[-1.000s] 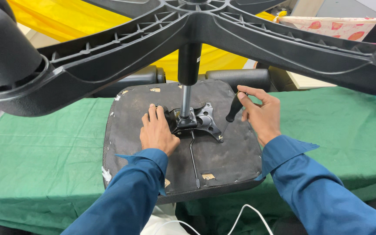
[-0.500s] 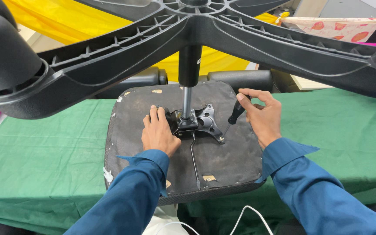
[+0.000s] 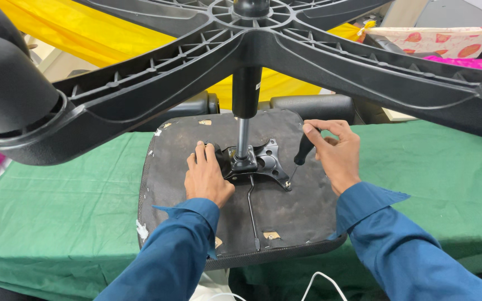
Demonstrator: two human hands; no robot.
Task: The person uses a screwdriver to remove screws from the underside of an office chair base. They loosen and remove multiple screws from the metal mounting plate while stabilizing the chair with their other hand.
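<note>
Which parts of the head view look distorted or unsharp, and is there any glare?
Head view: the chair base looms oversized and slightly soft near the lens; the left hand, right hand and screwdriver are sharp; lighting is even, without strong glare.

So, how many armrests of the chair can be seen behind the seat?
2. One black armrest lies behind the upturned seat at its left corner, the other armrest behind its right corner. The chair base partly hides both.
</note>
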